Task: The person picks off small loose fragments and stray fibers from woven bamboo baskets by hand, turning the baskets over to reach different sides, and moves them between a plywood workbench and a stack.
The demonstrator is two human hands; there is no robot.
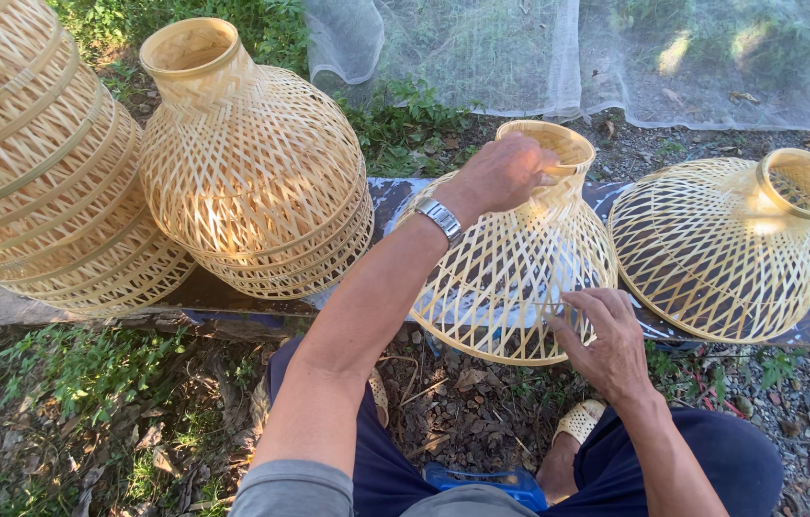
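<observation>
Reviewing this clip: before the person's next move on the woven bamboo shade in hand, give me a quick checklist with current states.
1. Left hand grips the neck ring of the held shade: ok.
2. Right hand fingertips on its lower weave: ok.
3. Shade rests on the plank: ok, rim overhangs the edge.
4. Neighbouring shade apart from it: cannot tell, the edges look very close.
5. Stacked shades out of the way: ok.

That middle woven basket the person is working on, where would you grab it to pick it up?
Probably by the neck ring, from above. The basket stands flared mouth down on the board, so its narrow stiff neck points up. The left hand already rests on that rim, while the right hand touches the thin open weave lower down, which looks too springy to lift by.
</observation>
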